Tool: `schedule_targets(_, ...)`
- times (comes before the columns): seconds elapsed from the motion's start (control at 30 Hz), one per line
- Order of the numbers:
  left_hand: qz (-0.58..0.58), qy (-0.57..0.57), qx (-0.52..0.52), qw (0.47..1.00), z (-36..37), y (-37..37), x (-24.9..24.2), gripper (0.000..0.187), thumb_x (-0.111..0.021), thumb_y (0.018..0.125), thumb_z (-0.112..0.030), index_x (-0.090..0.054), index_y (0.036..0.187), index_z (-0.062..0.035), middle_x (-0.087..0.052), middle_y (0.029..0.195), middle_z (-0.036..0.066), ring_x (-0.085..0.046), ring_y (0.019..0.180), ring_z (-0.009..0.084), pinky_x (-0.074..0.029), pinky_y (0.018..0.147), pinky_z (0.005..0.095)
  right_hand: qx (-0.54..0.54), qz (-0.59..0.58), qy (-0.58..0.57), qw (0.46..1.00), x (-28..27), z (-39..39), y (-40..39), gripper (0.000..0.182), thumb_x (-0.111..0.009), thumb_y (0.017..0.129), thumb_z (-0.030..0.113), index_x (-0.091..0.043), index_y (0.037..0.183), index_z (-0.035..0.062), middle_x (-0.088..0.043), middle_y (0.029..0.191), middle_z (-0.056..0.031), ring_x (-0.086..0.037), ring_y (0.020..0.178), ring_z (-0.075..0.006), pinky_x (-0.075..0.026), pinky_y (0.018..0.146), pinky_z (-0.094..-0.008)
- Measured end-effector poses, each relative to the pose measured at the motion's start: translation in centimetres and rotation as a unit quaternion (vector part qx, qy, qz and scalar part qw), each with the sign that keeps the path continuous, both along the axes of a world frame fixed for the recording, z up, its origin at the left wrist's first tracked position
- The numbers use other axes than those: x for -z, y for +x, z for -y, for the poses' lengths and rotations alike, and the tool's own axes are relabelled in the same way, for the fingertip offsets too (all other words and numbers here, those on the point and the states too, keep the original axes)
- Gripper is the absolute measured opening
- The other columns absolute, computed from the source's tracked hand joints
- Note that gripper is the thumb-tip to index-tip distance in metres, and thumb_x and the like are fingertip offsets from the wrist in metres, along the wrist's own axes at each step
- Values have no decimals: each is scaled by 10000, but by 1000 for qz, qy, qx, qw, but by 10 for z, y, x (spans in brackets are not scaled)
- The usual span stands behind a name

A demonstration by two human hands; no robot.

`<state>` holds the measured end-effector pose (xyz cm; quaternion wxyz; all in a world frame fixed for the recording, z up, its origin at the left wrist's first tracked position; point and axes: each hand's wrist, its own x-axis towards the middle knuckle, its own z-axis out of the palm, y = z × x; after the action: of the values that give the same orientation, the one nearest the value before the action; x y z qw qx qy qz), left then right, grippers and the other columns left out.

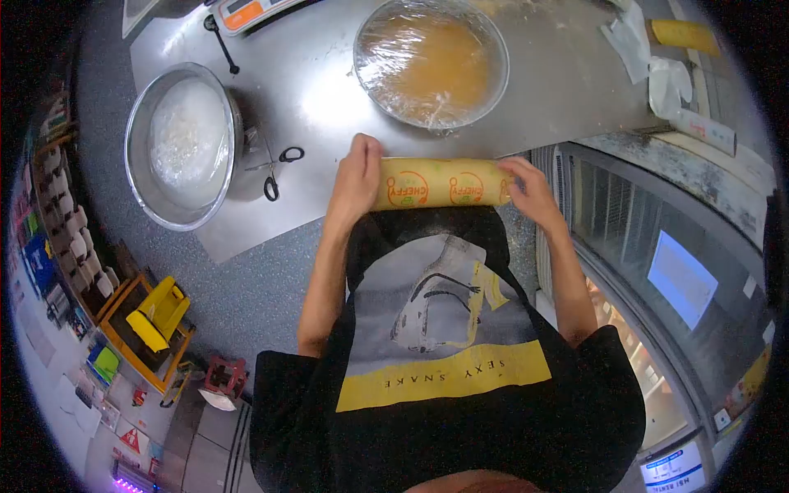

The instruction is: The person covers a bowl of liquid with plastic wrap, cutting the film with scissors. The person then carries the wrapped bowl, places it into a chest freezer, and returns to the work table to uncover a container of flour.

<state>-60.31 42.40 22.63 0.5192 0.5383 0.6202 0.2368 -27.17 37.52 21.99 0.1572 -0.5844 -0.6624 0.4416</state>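
Note:
My left hand (356, 177) grips the left end of a thick yellowish roll of cling film (444, 184) printed with orange and green "CHEFFY" logos. At its right end, the fingers of my right hand (532, 193) are closed around the edge. The roll lies level across the front of my body, at the near edge of the metal table. Just beyond it sits a round metal bowl (503, 62) of orange-brown contents, with wrinkled clear film stretched over the top.
On the left, a large metal bowl (138, 185) holds something white under film. Black-handled scissors (272, 189) and a black measuring spoon (220, 43) lie nearby. An orange-and-white scale (246, 15) stands at the back. A glass-fronted cabinet (625, 214) borders my right side.

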Motion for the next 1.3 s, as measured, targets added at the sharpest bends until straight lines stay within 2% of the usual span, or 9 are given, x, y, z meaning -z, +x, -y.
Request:
schedule_targets(0.07,-2,-14,46,999,-3,1,-2,124,-512,847,-132,-521,879,-13,-579,814,191,-561,772,386,-443,700,434,-11,29,17,999,-2,2,-10,362,-540,723,24,-581,1083,0,-574,1096,-167,-537,1062,-338,-427,926,-379)
schedule_targets(0.17,-53,194,163,966,-3,3,-2,109,-569,762,-107,-528,831,-32,-541,813,168,-536,802,364,-426,693,434,-40,43,76,995,-13,0,-43,378,-550,718,28,-582,1094,8,-571,1113,-162,-519,1095,-340,-403,959,-398)
schedule_targets(0.23,-172,153,126,965,-3,8,6,120,-621,728,-111,-529,769,-48,-507,786,145,-519,803,341,-416,667,415,-29,27,70,997,-9,1,-46,389,-557,715,26,-583,1103,15,-571,1121,-163,-513,1105,-339,-397,965,-403)
schedule_targets(0.43,-129,141,-59,980,-6,16,37,214,-669,701,-163,-500,704,-31,-500,734,131,-523,719,317,-414,643,408,27,14,51,998,-4,3,5,379,-584,714,14,-608,1093,31,-569,1157,-156,-508,1116,-335,-402,962,-392)
schedule_targets(0.87,-141,164,-62,974,-15,14,39,259,-665,702,-182,-463,671,-23,-466,687,113,-487,634,288,-396,593,388,-205,153,165,953,-12,-27,-14,119,-639,716,110,-582,783,31,-532,821,-91,-530,817,-293,-458,727,-376)
schedule_targets(1.1,-146,174,-72,971,-13,13,43,252,-669,689,-188,-470,662,-34,-457,684,103,-488,627,282,-399,587,393,-300,223,220,901,-10,-38,-25,238,-629,694,151,-535,850,-2,-525,813,-145,-529,807,-317,-461,736,-398)
schedule_targets(1.2,-148,191,-68,968,-15,11,44,241,-668,688,-188,-483,668,-34,-473,678,109,-504,618,285,-408,576,388,-276,230,192,913,1,-53,-17,292,-625,704,163,-515,911,-10,-526,833,-174,-530,803,-335,-451,735,-414)
schedule_targets(1.27,-155,206,-69,964,-13,10,43,230,-667,691,-186,-497,676,-32,-490,673,116,-519,609,286,-418,568,381,-99,251,55,961,-2,-68,-10,250,-613,741,161,-537,908,-8,-534,851,-183,-539,819,-352,-444,727,-426)
schedule_targets(1.3,-155,209,-66,963,-12,9,43,215,-663,692,-181,-505,685,-36,-496,683,115,-523,614,291,-421,570,382,-107,252,55,960,-7,-70,-6,250,-613,741,161,-537,908,-8,-534,851,-183,-539,819,-352,-444,727,-426)
